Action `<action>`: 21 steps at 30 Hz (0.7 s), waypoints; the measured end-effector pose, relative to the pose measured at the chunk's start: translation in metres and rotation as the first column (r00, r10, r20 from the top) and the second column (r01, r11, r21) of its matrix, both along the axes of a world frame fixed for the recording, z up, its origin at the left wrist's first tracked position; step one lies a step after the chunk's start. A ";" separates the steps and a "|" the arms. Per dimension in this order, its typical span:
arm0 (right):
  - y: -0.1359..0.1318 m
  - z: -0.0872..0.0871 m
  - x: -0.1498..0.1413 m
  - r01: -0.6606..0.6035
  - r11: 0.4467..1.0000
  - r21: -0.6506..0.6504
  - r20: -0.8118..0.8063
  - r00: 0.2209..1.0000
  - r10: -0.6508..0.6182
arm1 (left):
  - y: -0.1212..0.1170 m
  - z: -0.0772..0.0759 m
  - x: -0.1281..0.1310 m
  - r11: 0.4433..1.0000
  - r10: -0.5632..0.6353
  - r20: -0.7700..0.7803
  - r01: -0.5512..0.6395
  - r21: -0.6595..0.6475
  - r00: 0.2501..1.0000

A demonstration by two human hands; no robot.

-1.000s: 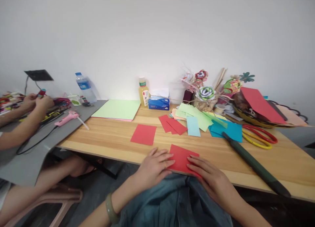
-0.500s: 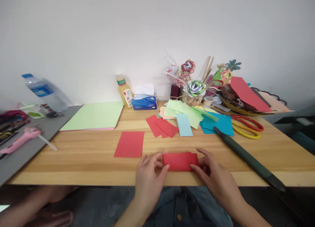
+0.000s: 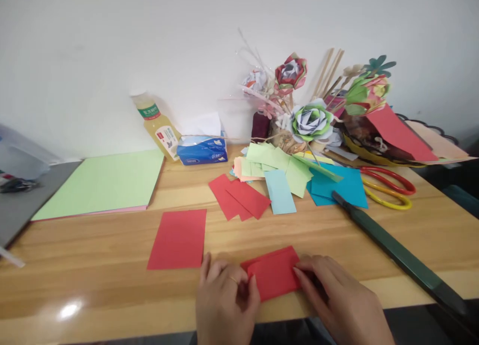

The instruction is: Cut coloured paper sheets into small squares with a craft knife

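A folded piece of red paper (image 3: 275, 274) is held low over the front of the wooden table, its layers slightly out of line. My left hand (image 3: 226, 300) pinches its left end between thumb and fingers, and a ring shows on one finger. At the other end, my right hand (image 3: 337, 297) grips the right edge between thumb and forefinger. A flat red paper sheet (image 3: 178, 239) lies just left of my left hand. Beyond the folded paper are several small red paper pieces (image 3: 241, 197), overlapping, and a light blue paper strip (image 3: 280, 191).
A dark green long-handled tool (image 3: 389, 240) lies at right, near red-and-yellow-handled scissors (image 3: 389, 187) and blue paper (image 3: 340, 185). Behind stand paper flowers (image 3: 312, 120), a tissue pack (image 3: 202, 149) and a yellow bottle (image 3: 159, 128). Green sheets (image 3: 105, 180) lie at left.
The view has moved closer and swung right. The red paper is now tilted, its right end higher, with both hands still gripping its ends.
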State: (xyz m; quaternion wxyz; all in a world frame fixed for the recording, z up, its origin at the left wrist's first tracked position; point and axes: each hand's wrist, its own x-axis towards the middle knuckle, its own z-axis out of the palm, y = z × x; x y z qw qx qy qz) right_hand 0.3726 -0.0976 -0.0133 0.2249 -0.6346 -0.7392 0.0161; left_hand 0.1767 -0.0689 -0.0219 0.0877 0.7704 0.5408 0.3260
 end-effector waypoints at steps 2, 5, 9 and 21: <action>0.001 -0.002 0.001 -0.012 1.000 0.002 0.020 1.000 0.012 | 0.000 0.000 0.002 1.000 0.024 0.014 -0.024 -0.010 1.000; 0.004 -0.006 0.002 -0.032 0.999 0.012 0.000 0.999 0.032 | -0.001 -0.004 0.004 0.999 0.026 0.040 -0.027 0.024 0.999; 0.006 -0.008 0.003 -0.044 0.999 -0.003 -0.065 0.997 0.044 | -0.002 -0.010 0.001 0.999 0.037 0.065 -0.038 0.013 0.997; 0.009 0.002 0.001 -0.016 0.998 -0.067 -0.056 0.998 0.012 | 0.001 -0.004 0.002 0.996 -0.011 0.059 0.005 0.091 0.998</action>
